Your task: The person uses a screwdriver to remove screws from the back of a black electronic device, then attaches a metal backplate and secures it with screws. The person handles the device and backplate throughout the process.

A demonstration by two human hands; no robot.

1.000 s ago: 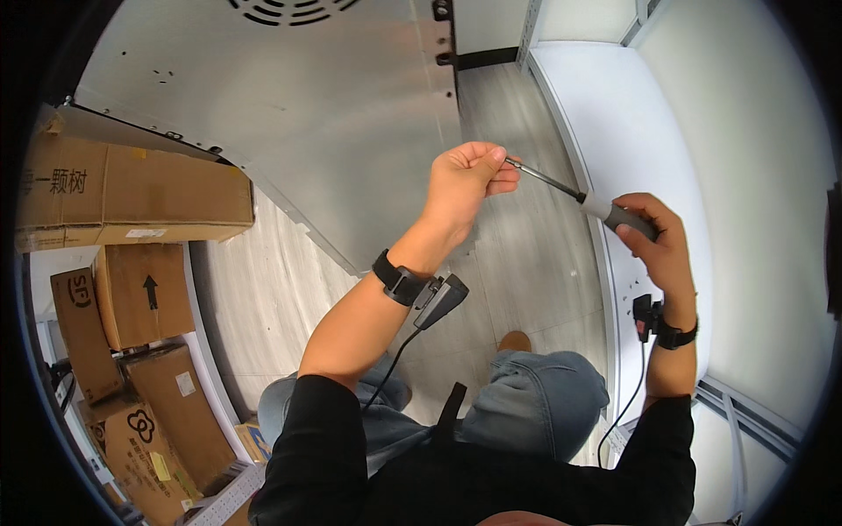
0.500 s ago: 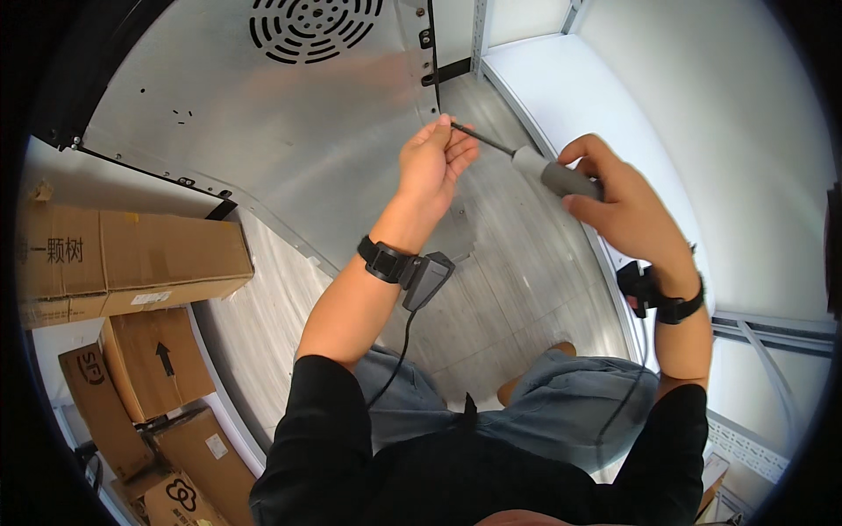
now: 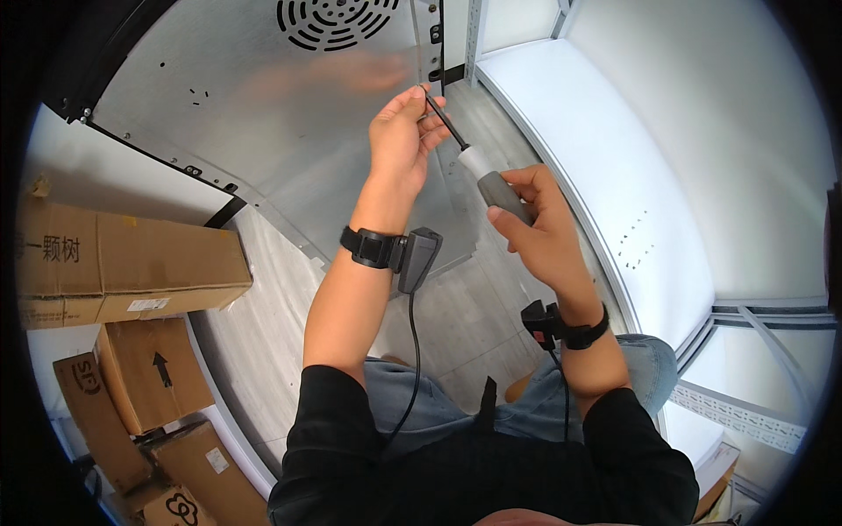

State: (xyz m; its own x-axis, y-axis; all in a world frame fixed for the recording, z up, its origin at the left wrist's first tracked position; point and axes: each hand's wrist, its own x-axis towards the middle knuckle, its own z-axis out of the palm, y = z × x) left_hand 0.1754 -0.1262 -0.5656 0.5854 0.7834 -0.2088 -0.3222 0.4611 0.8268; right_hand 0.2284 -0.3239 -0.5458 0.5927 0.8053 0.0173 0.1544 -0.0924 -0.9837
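Note:
A screwdriver (image 3: 506, 195) with a grey handle and dark shaft slants between my two hands, its tip up and to the left. My right hand (image 3: 551, 235) is closed round the handle's rear end. The thumb and forefinger of my left hand (image 3: 399, 136) pinch at the tip, the other fingers loosely curled; whether a small part sits there too is hidden. Both hands are in front of a large bare metal panel (image 3: 272, 140) with round vent slots near its top and small fixings along its edges. The screwdriver's tip appears apart from the panel's right edge.
White shelving (image 3: 588, 131) curves along the right, with a metal frame below it. Cardboard boxes (image 3: 167, 254) are stacked at the left. Wood-look floor (image 3: 263, 307) lies between. A cable (image 3: 417, 359) hangs from a wrist-worn device (image 3: 419, 260) on my left arm.
My right hand has moved left, closer to my left hand, bringing the screwdriver to a steeper slant. My left hand has shifted slightly up and left. The view has shifted a little as well.

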